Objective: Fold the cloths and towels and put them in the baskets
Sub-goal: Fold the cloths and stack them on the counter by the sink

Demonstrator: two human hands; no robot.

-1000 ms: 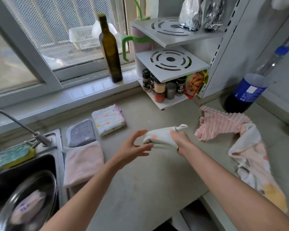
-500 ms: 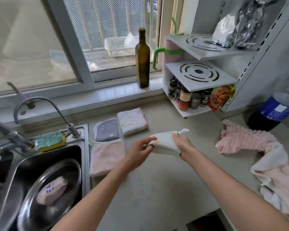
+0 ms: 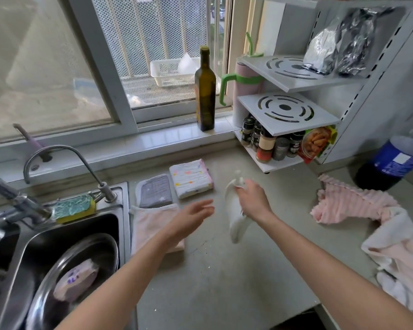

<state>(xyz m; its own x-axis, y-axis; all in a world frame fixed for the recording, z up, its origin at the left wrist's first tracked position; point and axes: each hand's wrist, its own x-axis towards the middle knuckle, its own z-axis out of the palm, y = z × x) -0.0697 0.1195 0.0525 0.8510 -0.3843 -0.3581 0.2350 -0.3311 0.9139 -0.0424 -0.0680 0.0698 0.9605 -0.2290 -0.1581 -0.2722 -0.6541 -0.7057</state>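
Observation:
My right hand (image 3: 252, 201) grips a small white cloth (image 3: 235, 222) near its top; the cloth hangs down, blurred, above the grey counter (image 3: 224, 282). My left hand (image 3: 193, 214) hovers just left of it with fingers spread, holding nothing. Three folded cloths lie beside the sink: a white one with coloured dots (image 3: 191, 178), a grey one (image 3: 155, 191) and a pale pink one (image 3: 148, 225). At the right, a crumpled pink ribbed towel (image 3: 348, 203) lies against a white and pink towel (image 3: 401, 253). No basket stands on the counter.
A steel sink (image 3: 45, 258) with a pot lid and tap sits at the left, a sponge (image 3: 73, 208) on its rim. A green bottle (image 3: 205, 91) stands on the sill, a white spice rack (image 3: 286, 120) at the back right, a dark soda bottle (image 3: 389, 163) beside it. A white basket (image 3: 174, 72) sits outside the window.
My left hand has let go of the white cloth and moved off to the left, now spread. The cloth now dangles vertically from my right hand instead of stretching between both.

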